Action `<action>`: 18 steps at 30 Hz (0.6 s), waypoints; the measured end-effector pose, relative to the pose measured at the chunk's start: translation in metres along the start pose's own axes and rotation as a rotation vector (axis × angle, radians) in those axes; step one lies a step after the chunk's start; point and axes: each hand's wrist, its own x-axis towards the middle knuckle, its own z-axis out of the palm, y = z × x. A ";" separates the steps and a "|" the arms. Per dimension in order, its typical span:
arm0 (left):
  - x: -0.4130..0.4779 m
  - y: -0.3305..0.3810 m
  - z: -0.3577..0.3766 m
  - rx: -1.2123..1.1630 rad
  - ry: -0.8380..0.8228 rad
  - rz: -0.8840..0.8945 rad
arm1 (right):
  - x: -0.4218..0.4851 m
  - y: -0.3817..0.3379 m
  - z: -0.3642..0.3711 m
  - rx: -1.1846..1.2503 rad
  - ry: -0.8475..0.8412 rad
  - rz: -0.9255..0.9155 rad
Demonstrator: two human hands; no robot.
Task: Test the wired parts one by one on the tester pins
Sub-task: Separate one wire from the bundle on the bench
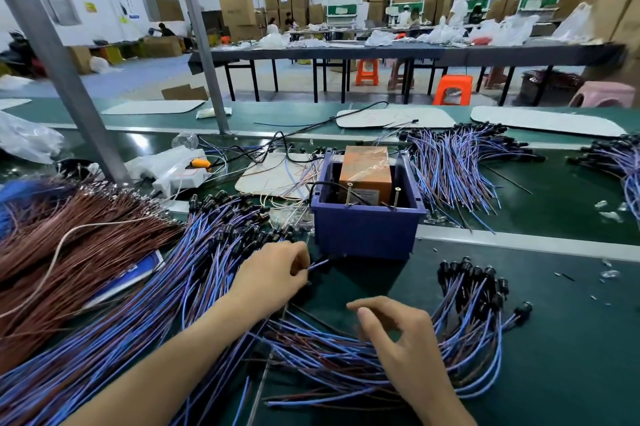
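Head view. Left hand [273,273] pinches one blue-wired part [318,264] just below the blue tester box [363,235]. Right hand [398,332] lies loosely curled on the near bundle [346,356], gripping nothing I can make out. Risk: the lead looks tangled in the left heap [194,287]. Lifting it may drag neighbours along or snag the two upright pins [349,193]. Open bench [571,339] only to the right; box wall close ahead.

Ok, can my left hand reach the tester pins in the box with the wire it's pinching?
Probably yes. The left hand pinches a blue wire in front of the purple box; the two pins stand at its open top, near the front wall, with nothing over them.
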 end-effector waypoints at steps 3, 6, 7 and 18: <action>-0.005 0.019 -0.005 -0.367 -0.068 0.081 | 0.000 -0.003 -0.001 0.140 -0.017 0.049; -0.012 0.039 -0.002 -0.574 -0.145 0.156 | 0.001 -0.003 -0.002 0.206 0.013 0.075; -0.012 0.044 0.000 -0.614 -0.145 0.162 | 0.001 -0.002 -0.001 0.231 0.059 0.080; -0.004 0.010 -0.022 -0.626 -0.366 0.146 | 0.016 0.017 -0.030 0.352 1.028 0.257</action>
